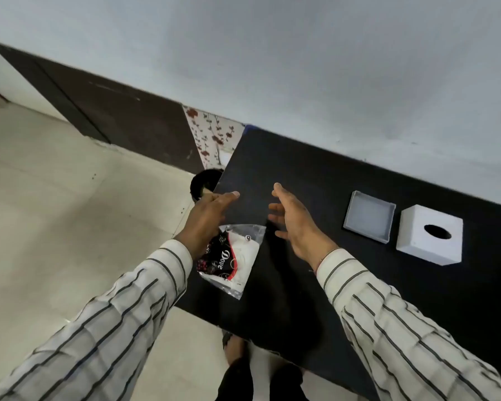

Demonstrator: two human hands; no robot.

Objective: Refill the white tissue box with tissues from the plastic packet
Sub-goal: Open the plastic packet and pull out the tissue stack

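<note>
While both hands hover with fingers spread, left hand (211,218) over one plastic packet (234,260), right hand (294,224) beside it, one white tissue box (428,238) and one tray (369,216) sit on the table (301,175).

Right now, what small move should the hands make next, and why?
Probably close both hands on the plastic packet. The left hand and right hand hover open above it, holding nothing, and the tissue box already sits apart from its tray.

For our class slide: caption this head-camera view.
Both open hands hover above a clear plastic tissue packet; white cube tissue box sits opened.
</note>
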